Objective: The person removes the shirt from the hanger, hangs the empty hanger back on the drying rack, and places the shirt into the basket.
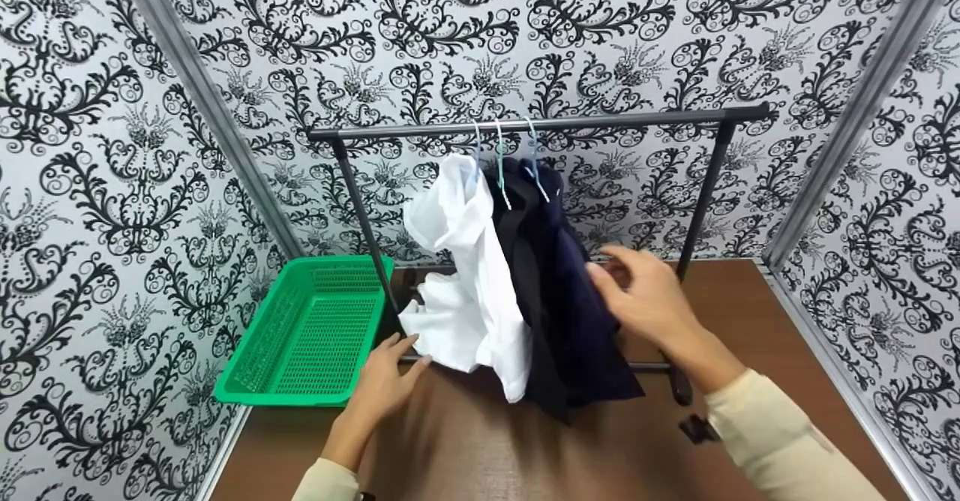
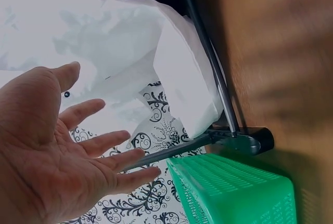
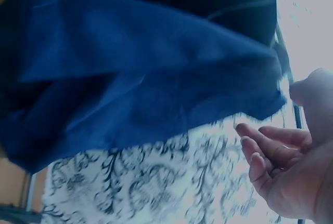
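Three garments hang side by side on a dark metal rack: a white shirt, a black garment and a dark navy garment. Pale hangers hook over the bar. My left hand is by the white shirt's lower left hem, fingers spread; the left wrist view has the palm facing the white cloth with nothing held. My right hand is beside the navy garment's right edge, fingers loosely bent and holding nothing. In the right wrist view its fingertips lie just off the blue-looking cloth.
A green perforated basket sits left of the rack on the brown table. A small dark object lies at the right near the rack's foot. Patterned walls enclose the back and sides.
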A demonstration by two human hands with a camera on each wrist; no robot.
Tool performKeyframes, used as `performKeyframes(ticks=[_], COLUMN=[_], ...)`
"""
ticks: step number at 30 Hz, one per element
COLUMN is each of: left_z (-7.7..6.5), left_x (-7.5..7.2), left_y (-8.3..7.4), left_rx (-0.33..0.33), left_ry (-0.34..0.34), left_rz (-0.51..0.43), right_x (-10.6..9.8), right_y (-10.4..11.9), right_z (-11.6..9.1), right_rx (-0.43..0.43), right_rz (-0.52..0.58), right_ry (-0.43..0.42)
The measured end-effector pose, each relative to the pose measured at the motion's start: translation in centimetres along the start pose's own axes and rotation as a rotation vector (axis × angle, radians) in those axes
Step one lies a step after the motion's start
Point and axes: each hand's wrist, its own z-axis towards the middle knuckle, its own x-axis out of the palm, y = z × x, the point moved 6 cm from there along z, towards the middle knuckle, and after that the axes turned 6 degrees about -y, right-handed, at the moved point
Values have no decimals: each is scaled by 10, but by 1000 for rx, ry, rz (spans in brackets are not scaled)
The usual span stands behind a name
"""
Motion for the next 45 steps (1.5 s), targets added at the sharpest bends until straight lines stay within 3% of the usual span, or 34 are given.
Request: performKeyframes(ticks=[5,11,21,28,36,45], left_z=[-1,-4,-3,-7,-7,-7], left_x=[0,2,0,8,6,8], left_y=[-1,2,6,11,18,17], left_rx=[11,16,59,0,-53,-45], left_ry=[-12,-19,-49,30,29,38], left_rz=[-52,-91,-131,-148,-164,-173], right_x=[21,29,14,-1,-22,-39], right_y=[24,29,23,16,3,-8], right_z=[16,23,27,33,33,24], right_rx=[-50,-73,-74,-89,-74,-66], right_rz=[-104,-159,-80,-49,-56,-39], right_ry=[-16,-96,-232,-316,-342,-383])
